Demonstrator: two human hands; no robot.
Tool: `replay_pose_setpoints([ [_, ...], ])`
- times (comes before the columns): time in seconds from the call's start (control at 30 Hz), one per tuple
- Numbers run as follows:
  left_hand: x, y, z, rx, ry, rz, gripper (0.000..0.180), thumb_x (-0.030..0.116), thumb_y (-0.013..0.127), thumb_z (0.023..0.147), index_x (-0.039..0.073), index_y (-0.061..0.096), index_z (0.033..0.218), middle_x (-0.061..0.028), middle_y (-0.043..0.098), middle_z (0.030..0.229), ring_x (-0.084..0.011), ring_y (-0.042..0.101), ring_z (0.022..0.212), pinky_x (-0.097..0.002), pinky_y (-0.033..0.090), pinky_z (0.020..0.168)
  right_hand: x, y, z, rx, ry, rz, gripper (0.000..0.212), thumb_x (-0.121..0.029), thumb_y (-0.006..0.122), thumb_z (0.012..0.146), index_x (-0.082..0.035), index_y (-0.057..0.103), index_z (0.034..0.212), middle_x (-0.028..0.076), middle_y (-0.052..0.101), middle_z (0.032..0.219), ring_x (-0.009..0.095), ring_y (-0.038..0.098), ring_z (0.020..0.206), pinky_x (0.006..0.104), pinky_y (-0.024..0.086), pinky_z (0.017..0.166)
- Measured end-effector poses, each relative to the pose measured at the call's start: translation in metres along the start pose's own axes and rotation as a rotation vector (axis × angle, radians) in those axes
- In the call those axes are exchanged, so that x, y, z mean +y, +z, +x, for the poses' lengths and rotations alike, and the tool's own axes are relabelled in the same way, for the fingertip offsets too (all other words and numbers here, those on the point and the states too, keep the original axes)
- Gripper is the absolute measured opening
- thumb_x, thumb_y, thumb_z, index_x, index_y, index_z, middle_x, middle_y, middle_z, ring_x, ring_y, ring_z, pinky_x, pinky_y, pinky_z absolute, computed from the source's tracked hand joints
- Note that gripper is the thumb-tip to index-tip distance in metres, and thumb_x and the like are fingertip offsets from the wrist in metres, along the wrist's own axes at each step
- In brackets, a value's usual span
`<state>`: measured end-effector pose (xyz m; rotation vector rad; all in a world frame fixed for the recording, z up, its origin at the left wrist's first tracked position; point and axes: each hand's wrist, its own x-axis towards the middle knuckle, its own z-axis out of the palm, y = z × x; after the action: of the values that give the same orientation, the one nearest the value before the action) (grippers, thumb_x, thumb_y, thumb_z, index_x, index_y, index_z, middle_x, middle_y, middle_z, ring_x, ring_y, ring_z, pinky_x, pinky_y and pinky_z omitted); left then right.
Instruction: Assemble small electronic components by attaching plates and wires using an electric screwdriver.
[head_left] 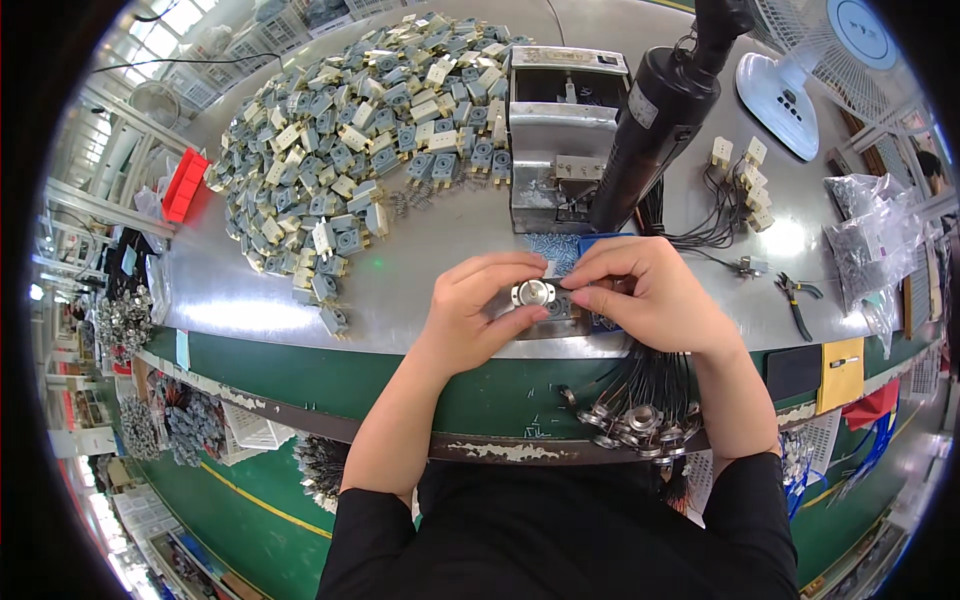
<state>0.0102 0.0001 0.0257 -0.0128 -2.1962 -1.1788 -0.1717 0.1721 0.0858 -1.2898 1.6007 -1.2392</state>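
Between my two hands is a small part with a round silver metal cap and side lugs (536, 292). My left hand (478, 308) grips it, fingers along its far side and thumb at its near side. My right hand (645, 297) pinches a dark piece next to the cap, perhaps the end of a black wire; fingertips hide most of it. Just under and right of the cap, a grey block (560, 309) shows in part. Beyond my fingers, small blue screws (552, 246) lie in front of a metal machine (560, 140).
A large heap of grey and cream blocks (340, 140) covers the left. A black powered driver (655, 130) leans over the machine. Wired round metal parts (640, 420) hang over the front edge. Pliers (795, 305), a plastic bag (875, 240) and a fan (780, 100) are at right.
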Motion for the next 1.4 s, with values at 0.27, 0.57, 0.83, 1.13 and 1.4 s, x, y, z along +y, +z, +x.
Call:
replay_pose_setpoints([
  [0.27, -0.006, 0.016, -0.004, -0.135, 0.053, 0.214, 0.034, 0.016, 0.09, 0.077, 0.004, 0.074, 0.104, -0.0108, 0.078, 0.111, -0.0315, 0.074, 0.115, -0.0418, 0.059, 0.095, 0.003, -0.008, -0.004, -0.089, -0.089, -0.34, 0.014, 0.004, 0.073, 0.083, 0.005, 0.076, 0.098, 0.019, 0.072, 0.089, 0.036, 0.069, 0.082, 0.0396, 0.055, 0.074],
  [0.57, -0.012, 0.025, -0.011, -0.124, -0.04, 0.156, 0.032, 0.012, 0.09, 0.078, 0.002, 0.076, 0.104, -0.0119, 0.078, 0.115, -0.0312, 0.073, 0.118, -0.0411, 0.059, 0.096, 0.024, -0.004, -0.001, -0.126, -0.102, -0.432, 0.014, 0.005, 0.072, 0.081, 0.007, 0.075, 0.095, 0.02, 0.071, 0.088, 0.038, 0.069, 0.083, 0.0421, 0.055, 0.076],
  [0.83, -0.019, 0.018, -0.006, -0.217, -0.167, -0.123, 0.035, 0.007, 0.09, 0.078, 0.002, 0.075, 0.109, -0.016, 0.075, 0.122, -0.0328, 0.072, 0.115, -0.0412, 0.057, 0.1, 0.02, -0.002, 0.002, -0.143, -0.152, -0.449, 0.012, 0.004, 0.072, 0.081, 0.006, 0.075, 0.093, 0.019, 0.07, 0.086, 0.037, 0.069, 0.08, 0.0411, 0.055, 0.073],
  [1.13, -0.027, 0.016, -0.004, -0.264, -0.18, -0.15, 0.034, 0.006, 0.089, 0.079, -0.001, 0.075, 0.109, -0.0163, 0.076, 0.119, -0.0324, 0.073, 0.116, -0.0421, 0.058, 0.101, 0.027, -0.008, 0.009, -0.179, -0.135, -0.38, 0.012, 0.002, 0.073, 0.083, 0.005, 0.074, 0.095, 0.017, 0.071, 0.089, 0.036, 0.07, 0.082, 0.0402, 0.056, 0.074],
  [1.4, -0.03, 0.016, -0.006, -0.25, -0.175, -0.159, 0.031, 0.008, 0.086, 0.08, -0.001, 0.075, 0.108, -0.0155, 0.076, 0.114, -0.0325, 0.074, 0.113, -0.0417, 0.059, 0.098, 0.04, -0.009, 0.019, -0.164, -0.138, -0.411, 0.016, 0.005, 0.072, 0.079, 0.002, 0.075, 0.095, 0.015, 0.071, 0.088, 0.035, 0.07, 0.083, 0.0404, 0.056, 0.074],
])
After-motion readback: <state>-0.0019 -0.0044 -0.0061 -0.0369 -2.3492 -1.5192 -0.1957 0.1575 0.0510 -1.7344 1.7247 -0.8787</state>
